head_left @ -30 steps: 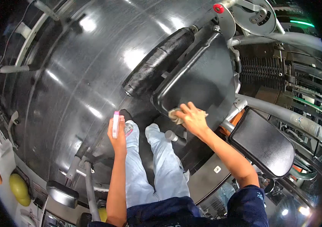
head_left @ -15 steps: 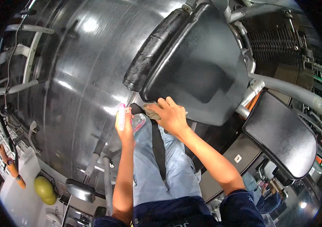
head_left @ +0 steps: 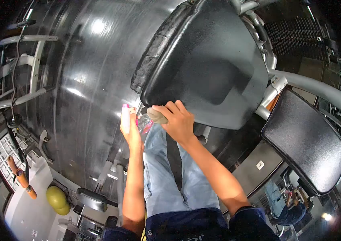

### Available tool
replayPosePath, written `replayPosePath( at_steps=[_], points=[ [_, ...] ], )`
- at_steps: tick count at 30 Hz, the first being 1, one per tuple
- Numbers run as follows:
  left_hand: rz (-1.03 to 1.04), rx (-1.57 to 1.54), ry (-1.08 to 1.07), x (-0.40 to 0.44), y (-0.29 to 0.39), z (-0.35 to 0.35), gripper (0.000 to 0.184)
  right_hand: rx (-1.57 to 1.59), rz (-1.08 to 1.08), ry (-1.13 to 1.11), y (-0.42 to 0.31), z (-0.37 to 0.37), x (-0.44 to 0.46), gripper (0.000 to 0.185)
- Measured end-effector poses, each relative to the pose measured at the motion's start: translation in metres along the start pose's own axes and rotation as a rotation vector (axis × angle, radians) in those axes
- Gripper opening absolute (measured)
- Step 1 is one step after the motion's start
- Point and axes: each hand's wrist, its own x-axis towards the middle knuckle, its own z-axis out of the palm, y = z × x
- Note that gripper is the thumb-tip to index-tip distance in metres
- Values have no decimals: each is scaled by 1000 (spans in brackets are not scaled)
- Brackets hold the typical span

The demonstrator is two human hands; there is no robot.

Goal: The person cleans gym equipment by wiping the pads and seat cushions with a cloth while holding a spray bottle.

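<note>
My left hand (head_left: 134,135) is closed around a spray bottle (head_left: 126,119) with a white and pink head and a clear body, held upright just off the near left corner of a black padded seat (head_left: 214,60). Bunched under the fingers of my right hand (head_left: 179,124) is a greyish-beige cloth (head_left: 157,116). The cloth is at the near edge of the seat, close beside the bottle; whether it presses on the padding I cannot tell. A darker patch shows on the seat's top.
A worn black roller pad (head_left: 150,60) runs along the seat's left side. To the right, a second black pad (head_left: 305,136) sits by a grey metal frame tube (head_left: 315,90). Weight-machine frames (head_left: 34,72) stand at left, near a green ball (head_left: 57,197).
My right hand and the cloth have shifted slightly left along the seat's near edge, and more of the cloth shows. The bottle has risen a little. The view has shifted slightly.
</note>
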Motion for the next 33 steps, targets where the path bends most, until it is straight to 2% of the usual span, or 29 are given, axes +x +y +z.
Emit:
replayPosePath(
  at_steps=[5,7,9,10,15,17,19,21,22,23,24,25,27,28,31,33],
  points=[
    [102,20,4,5,5,13,29,18,103,-3,19,-15,-13,40],
    [146,19,15,9,10,21,28,-47,259,-13,37,-29,-28,30],
    [194,169,3,10,17,29,27,-60,321,-2,48,-36,-31,28],
    [332,200,10,16,14,33,24,-73,391,8,50,-38,-30,27],
    [357,317,-14,18,33,32,19,140,206,220,14,-4,34,21],
    [369,369,-15,18,50,27,17,140,209,115,0,3,37,23],
    [240,481,-156,16,70,23,16,98,207,54,0,-7,26,26],
    [303,523,-209,22,71,19,15,93,218,-5,15,-16,7,27],
    [216,452,-317,23,72,19,15,93,218,1,23,-23,-3,27],
    [128,378,-422,25,71,20,15,50,292,-5,32,-29,-11,27],
    [96,325,-489,27,67,20,22,5,366,-13,39,-36,-14,28],
    [97,319,-491,28,62,22,22,-72,433,-32,46,-40,-14,27],
    [-5,186,-574,29,53,29,30,-58,399,60,55,-36,-4,26],
    [0,81,-556,26,51,35,20,-32,372,102,52,-33,8,24],
    [-7,-16,-655,30,49,41,19,85,261,205,33,-18,44,21],
    [-30,-59,-644,30,54,45,19,125,254,179,19,-7,54,23]
  ],
)
